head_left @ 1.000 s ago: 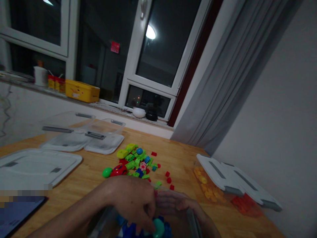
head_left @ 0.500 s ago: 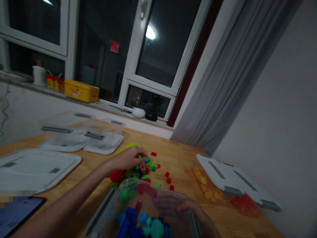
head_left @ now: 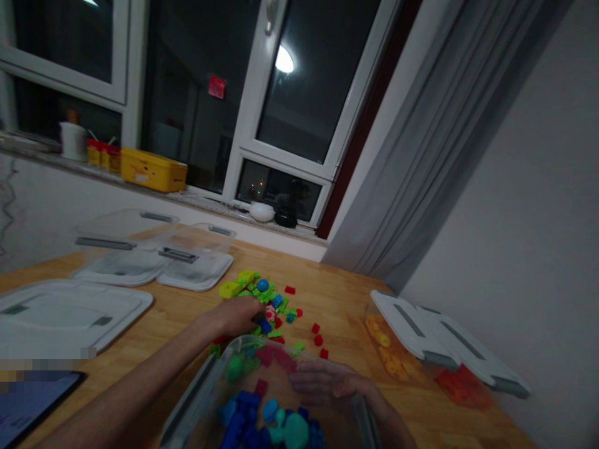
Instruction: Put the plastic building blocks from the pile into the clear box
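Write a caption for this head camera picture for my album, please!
Left hand reaches into the bricks on the table; right hand holds the clear bin.

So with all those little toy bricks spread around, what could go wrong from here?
The left hand reaches into a dense pile of bricks; in this dim light it could grab the wrong colour or knock pieces aside. A few loose red bricks lie scattered on the wooden table and could be brushed further off. The right hand rests on the clear bin, which seems tipped up, so its blue bricks might slide out if that hand slips.
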The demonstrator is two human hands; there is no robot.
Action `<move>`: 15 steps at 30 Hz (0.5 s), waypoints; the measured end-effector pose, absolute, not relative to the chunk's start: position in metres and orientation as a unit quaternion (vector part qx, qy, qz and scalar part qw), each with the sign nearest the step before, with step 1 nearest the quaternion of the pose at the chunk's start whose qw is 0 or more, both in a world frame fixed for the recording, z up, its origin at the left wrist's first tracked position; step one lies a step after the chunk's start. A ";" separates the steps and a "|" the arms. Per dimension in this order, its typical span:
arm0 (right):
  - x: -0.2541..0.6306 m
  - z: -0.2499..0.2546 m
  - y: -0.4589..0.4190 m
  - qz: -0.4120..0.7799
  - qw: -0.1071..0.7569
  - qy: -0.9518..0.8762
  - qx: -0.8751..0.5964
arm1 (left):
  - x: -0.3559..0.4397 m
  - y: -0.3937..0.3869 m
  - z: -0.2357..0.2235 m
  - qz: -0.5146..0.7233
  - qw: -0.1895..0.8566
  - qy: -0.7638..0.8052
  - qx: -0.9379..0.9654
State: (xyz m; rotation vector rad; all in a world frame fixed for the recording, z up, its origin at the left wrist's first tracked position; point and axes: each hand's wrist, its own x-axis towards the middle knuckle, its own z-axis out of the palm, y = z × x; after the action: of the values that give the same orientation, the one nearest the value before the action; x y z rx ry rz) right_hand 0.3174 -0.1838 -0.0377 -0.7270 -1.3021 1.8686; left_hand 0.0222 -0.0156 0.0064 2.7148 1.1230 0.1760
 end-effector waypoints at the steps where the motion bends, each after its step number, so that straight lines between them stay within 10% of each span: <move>1: 0.317 -0.037 -0.185 0.728 0.369 -0.504 -0.282 | 0.022 -0.015 0.006 0.057 0.095 0.381 0.918; 15: 0.321 -0.045 -0.180 0.727 0.356 -0.517 -0.279 | 0.023 -0.017 0.006 0.051 0.106 0.403 0.907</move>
State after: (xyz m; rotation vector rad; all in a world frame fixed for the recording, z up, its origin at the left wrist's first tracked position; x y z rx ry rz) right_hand 0.3214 -0.1797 -0.0447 -0.7196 -1.3343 1.8772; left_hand 0.0231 -0.0171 0.0062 2.6720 1.1883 0.1506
